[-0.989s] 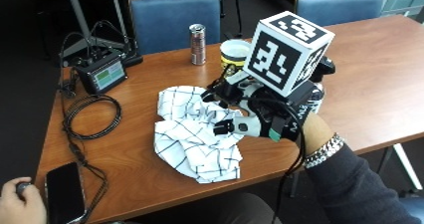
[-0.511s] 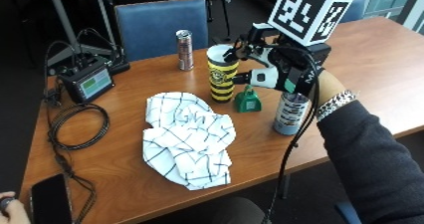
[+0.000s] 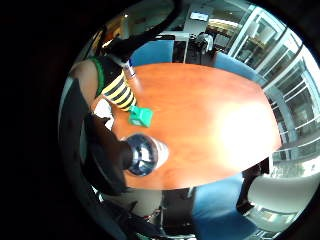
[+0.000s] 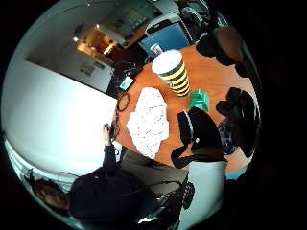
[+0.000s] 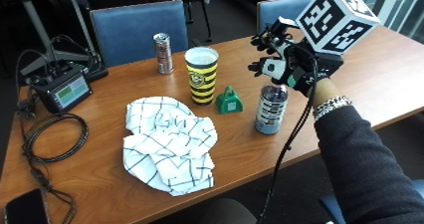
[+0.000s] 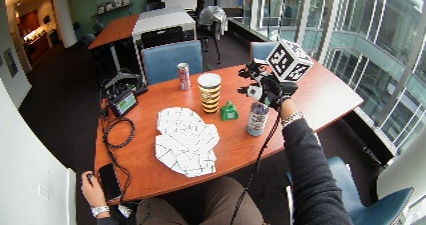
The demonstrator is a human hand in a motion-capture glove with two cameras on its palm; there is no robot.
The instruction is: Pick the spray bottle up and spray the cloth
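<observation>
Black-gloved right hand (image 5: 286, 64) hovers directly above the spray bottle (image 5: 271, 109), fingers (image 5: 264, 41) spread, holding nothing. Bottle stands upright on the bench (image 5: 371, 79), right of the green bell (image 5: 228, 100); checked cloth (image 5: 171, 142) lies left. Little-finger palm view shows the bottle's top (image 3: 145, 154) end-on.

No text, brand or number can be read. The spray bottle (image 5: 271, 109) has a banded label too fine to make out. Left of it, the yellow-and-black striped cup (image 5: 202, 76) bears a round emblem, unreadable, and the can (image 5: 162, 54) behind that cup shows only blurred print.
</observation>
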